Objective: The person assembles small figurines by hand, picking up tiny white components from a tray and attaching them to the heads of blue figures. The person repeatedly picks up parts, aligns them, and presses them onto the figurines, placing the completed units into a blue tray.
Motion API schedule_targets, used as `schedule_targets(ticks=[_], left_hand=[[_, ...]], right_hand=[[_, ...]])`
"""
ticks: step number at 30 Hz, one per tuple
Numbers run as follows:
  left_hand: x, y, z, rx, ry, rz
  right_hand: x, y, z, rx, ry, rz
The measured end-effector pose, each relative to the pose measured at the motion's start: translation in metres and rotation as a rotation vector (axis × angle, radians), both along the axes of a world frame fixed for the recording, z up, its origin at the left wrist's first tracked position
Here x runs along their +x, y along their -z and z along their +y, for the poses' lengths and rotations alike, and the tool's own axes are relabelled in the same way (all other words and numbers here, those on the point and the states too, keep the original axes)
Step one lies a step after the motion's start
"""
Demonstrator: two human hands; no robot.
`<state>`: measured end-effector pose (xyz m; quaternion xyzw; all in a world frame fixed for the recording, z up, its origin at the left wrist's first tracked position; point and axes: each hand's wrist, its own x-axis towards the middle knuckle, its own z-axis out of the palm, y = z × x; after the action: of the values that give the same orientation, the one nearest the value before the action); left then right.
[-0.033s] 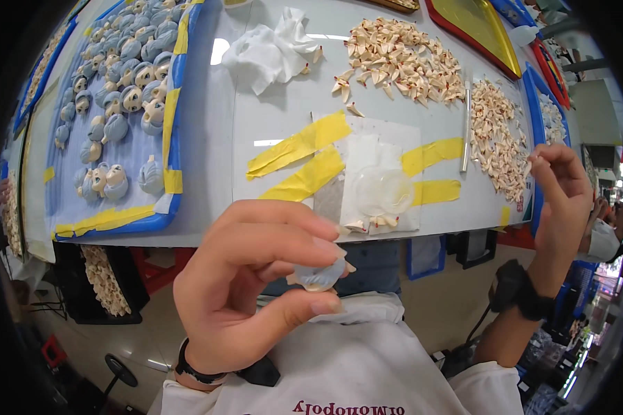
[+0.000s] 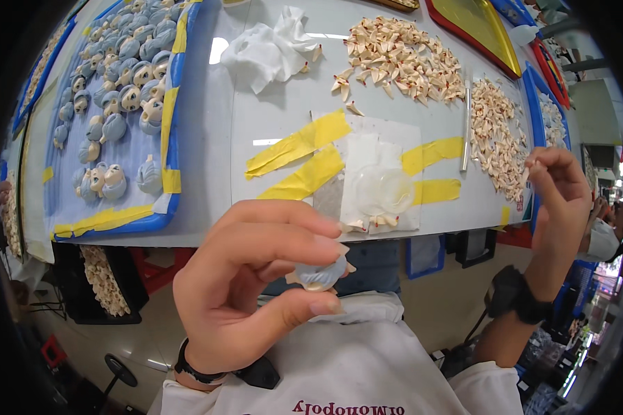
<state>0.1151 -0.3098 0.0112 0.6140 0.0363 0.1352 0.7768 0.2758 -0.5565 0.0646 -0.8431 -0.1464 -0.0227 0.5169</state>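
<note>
Between the thumb and fingers of my left hand (image 2: pixel 256 277) is a small doll head (image 2: pixel 320 274) with moulded blue-grey hair. Small cream points stick out on both sides of it, and my fingers hide part of it. My right hand (image 2: pixel 562 181) is raised at the table's right side, thumb and fingertips pinched on a small cream pointed piece (image 2: pixel 525 174), only partly visible. Below those fingertips lies a pile of similar cream pieces (image 2: pixel 493 138). A bigger pile of red-tipped cream pieces (image 2: pixel 405 59) is further back.
A blue tray (image 2: pixel 172 211) edged with yellow tape holds many doll heads at left. Yellow strips (image 2: pixel 298 145) tape down a white pad (image 2: pixel 412 138) bearing a clear round dish (image 2: pixel 384 190). Crumpled white tissue (image 2: pixel 270 52), a metal rod (image 2: pixel 466 128) and a gold-and-red tray (image 2: pixel 474 31) lie behind.
My right hand has shifted very slightly, and the small piece at its fingertips shows a little more. My left hand keeps the doll head in nearly the same place.
</note>
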Motion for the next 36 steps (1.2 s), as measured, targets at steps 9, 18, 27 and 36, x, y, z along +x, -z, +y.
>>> schedule_targets(ticks=[9,18,27,36], left_hand=[[-0.003,0.007,0.006,0.05,0.063,-0.043],[-0.008,0.012,0.018,0.054,0.071,-0.041],[-0.01,0.01,0.014,-0.001,-0.042,0.01],[-0.01,0.01,0.011,0.023,-0.098,0.043]], right_hand=[[-0.032,-0.002,0.056,-0.009,-0.241,0.029],[-0.035,-0.001,0.068,-0.112,-0.258,-0.065],[-0.024,0.003,0.048,-0.056,-0.054,0.019],[0.015,0.012,-0.01,-0.139,0.134,-0.034]])
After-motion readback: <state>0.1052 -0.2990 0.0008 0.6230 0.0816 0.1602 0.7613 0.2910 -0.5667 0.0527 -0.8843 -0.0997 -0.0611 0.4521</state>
